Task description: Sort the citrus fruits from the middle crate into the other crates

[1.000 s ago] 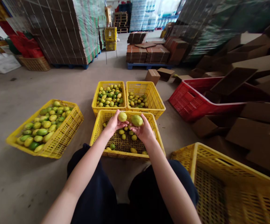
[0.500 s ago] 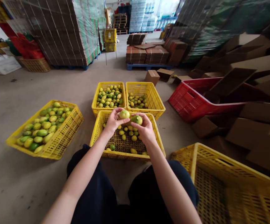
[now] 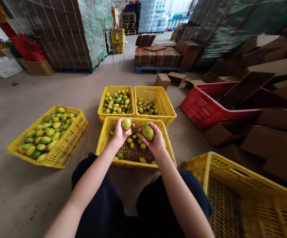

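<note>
My left hand [image 3: 120,134] is closed round a pale yellow-green lemon [image 3: 126,123]. In my right hand [image 3: 157,138] is a larger, greener lemon [image 3: 148,131], its rounded side turned up. Both hands are above the near yellow crate [image 3: 135,164], the two fruits a short way apart. Several small yellow lemons [image 3: 142,146] and a green one [image 3: 119,155] lie scattered on that crate's slatted bottom. My hands hide part of what is inside.
Behind stand two yellow crates, one well filled [image 3: 116,115] and one with fewer lemons [image 3: 166,102]. A tilted full crate [image 3: 66,150] is at left. To the right are a large yellow crate [image 3: 209,172], a red crate [image 3: 200,109] and cardboard boxes [image 3: 269,142].
My hands have moved slightly apart, the left one to the left and the right one to the right and lower. Both lemons have turned in the fingers.
</note>
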The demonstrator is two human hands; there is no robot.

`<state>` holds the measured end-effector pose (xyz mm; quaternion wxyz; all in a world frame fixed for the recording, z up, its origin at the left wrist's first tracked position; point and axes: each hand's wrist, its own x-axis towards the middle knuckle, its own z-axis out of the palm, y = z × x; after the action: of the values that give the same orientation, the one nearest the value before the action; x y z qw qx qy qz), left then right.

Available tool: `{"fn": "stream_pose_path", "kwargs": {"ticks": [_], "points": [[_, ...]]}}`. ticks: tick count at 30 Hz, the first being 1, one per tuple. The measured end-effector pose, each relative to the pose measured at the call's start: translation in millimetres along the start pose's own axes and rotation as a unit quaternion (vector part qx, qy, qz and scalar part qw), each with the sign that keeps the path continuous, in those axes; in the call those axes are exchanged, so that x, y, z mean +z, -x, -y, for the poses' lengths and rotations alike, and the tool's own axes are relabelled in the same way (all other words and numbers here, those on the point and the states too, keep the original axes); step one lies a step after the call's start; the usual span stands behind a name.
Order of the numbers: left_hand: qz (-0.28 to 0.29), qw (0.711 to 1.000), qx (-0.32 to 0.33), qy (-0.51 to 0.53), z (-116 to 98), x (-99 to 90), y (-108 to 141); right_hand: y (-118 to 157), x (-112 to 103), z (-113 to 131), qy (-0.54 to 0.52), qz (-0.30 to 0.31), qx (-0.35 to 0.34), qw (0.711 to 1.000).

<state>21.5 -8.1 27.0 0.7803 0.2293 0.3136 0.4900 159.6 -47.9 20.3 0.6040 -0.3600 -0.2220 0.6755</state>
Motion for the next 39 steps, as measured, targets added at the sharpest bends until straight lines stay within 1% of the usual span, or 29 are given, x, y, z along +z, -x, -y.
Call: {"fn": "stream_pose_path", "kwargs": {"ticks": [3,5,6,10,14,18,23,28,32,34,39], "points": [[-0.024,0.997,-0.077,0.022,4.7,-1.0,-1.9,-5.1,-7.7,-3.6,-0.048,-0.014,0.086,0.995],[-0.019,0.994,-0.099,0.041,8.9,-1.5,-2.7,-7.2,-11.2,-5.5,-0.073,-0.008,0.113,0.991],[-0.013,0.994,-0.098,0.056,11.2,-1.7,-2.7,-7.7,-11.8,-6.0,-0.085,-0.005,0.111,0.990],[0.005,0.990,-0.060,0.131,18.5,-0.3,-1.0,-5.2,-7.6,-2.8,-0.133,-0.008,0.044,0.990],[0.015,0.988,-0.013,0.153,19.4,5.9,1.0,1.4,1.0,2.9,-0.148,-0.005,-0.016,0.989],[0.017,0.988,0.040,0.151,19.8,11.9,-0.9,4.0,6.6,1.8,-0.185,0.012,-0.024,0.982],[-0.020,0.987,0.090,0.134,30.2,10.9,-11.5,-6.3,3.1,-7.5,-0.231,-0.023,-0.017,0.973],[-0.020,0.986,0.114,0.120,38.6,12.4,-22.2,-19.8,-1.5,-15.9,-0.207,-0.028,-0.071,0.975],[0.004,0.985,0.119,0.128,36.0,17.3,-24.3,-23.3,4.5,-15.2,-0.233,-0.073,-0.098,0.965],[0.005,0.984,0.117,0.133,33.4,19.3,-24.3,-23.4,8.9,-13.4,-0.248,-0.085,-0.109,0.959],[0.001,0.985,0.124,0.116,29.3,22.3,-24.9,-24.6,14.1,-9.8,-0.269,-0.056,-0.118,0.954]]}}
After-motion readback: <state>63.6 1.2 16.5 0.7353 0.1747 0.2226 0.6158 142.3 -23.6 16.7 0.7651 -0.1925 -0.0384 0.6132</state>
